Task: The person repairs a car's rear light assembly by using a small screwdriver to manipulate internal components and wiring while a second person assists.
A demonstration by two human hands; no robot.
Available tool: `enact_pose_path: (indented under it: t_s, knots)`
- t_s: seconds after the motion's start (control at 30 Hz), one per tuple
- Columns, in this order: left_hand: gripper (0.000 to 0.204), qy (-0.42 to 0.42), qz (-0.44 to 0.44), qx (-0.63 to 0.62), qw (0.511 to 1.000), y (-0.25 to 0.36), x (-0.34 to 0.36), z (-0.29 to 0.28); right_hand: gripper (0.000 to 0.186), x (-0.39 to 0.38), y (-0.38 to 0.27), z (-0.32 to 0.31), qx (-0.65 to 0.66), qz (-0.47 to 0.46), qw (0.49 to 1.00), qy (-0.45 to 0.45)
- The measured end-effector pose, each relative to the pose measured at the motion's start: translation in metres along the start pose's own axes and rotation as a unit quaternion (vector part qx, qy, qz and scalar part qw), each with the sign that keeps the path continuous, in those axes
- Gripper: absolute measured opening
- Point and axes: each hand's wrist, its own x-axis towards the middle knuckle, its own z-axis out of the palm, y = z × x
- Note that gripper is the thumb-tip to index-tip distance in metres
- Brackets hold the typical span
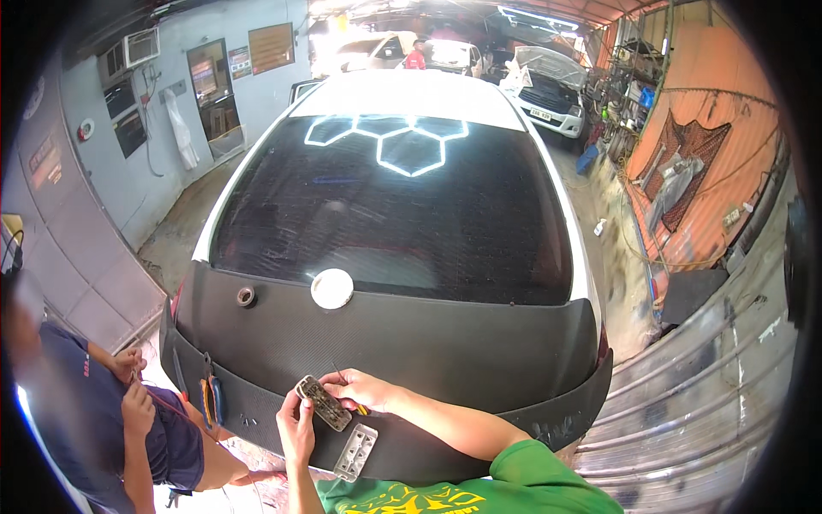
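My left hand [296,426] grips a small oblong metal housing [324,403] by its left side; its upper face shows a dark, uneven inside. Against the housing's right edge, my right hand [366,391] is closed around a thin tool [363,409] with a yellow-and-black end. A slim dark tip sticks up beyond my fingers, and the rest of the tool is hidden. Just below the housing is a silver rectangular plate [355,452] with rows of holes or raised shapes. Both hands are over the edge of the car's black, textured trunk lid [445,351].
Blue-and-orange pliers [211,396] and several small screws [248,421] lie left on the trunk lid. A round white lid [332,289] and a brown ring [246,296] sit near the rear window [394,223]. At left, a co-worker [111,403] handles a red cable [171,408].
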Motion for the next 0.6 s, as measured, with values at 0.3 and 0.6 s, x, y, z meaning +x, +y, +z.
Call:
enact_pose_path:
  t_s: [0.3, 0.6]
  knots:
    - [0.039, -0.026, -0.007, -0.098, 0.995, -0.002, -0.004, 0.005, 0.028, -0.002, -0.001, -0.001, 0.046, -0.018, 0.999, 0.004]
    - [0.075, -0.085, -0.012, -0.164, 0.983, -0.012, -0.003, -0.009, 0.025, -0.003, -0.017, 0.018, 0.02, -0.019, 0.998, 0.049]
